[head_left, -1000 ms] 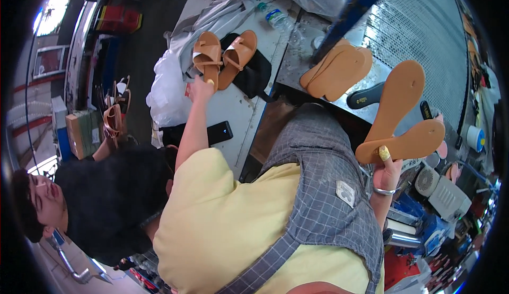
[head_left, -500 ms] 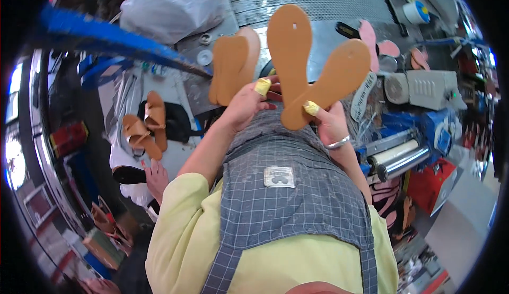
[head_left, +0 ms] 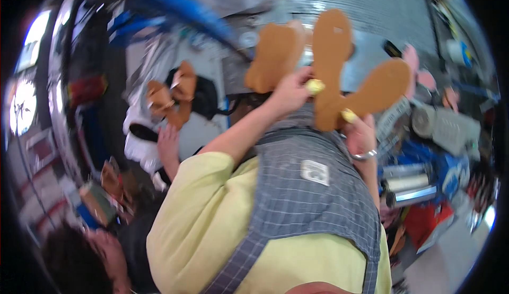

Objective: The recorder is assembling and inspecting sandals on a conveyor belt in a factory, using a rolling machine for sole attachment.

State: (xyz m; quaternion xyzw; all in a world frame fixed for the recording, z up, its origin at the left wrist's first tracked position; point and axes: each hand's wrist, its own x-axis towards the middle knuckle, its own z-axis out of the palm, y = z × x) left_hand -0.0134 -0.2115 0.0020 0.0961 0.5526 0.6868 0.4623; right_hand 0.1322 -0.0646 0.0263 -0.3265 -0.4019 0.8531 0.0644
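Two tan shoe soles fan out in a V in front of me: an upright sole (head_left: pixel 332 47) and a slanted sole (head_left: pixel 383 86), overlapping at their narrow lower ends. My right hand (head_left: pixel 361 136) grips them at the overlap, its yellow-wrapped thumb on top and its fingers hidden behind. Against the left edge of the upright sole, my left hand (head_left: pixel 292 93) closes with its own yellow-wrapped thumb; motion blur softens the contact. Just left of it, several more tan soles (head_left: pixel 271 55) stand bunched together, a paler one behind.
At left, a co-worker's hand (head_left: pixel 168 144) is beside a dark sole (head_left: pixel 143 132) and tan sandals (head_left: pixel 183 87). A blue bar (head_left: pixel 185 5) crosses the upper left. On the right are pink soles (head_left: pixel 411 63), a beige machine (head_left: pixel 450 127) and a roller device (head_left: pixel 408 188).
The view has shifted, so the scene sits further right. My left hand has come onto the upright sole's edge. The co-worker's head has come into view at lower left.
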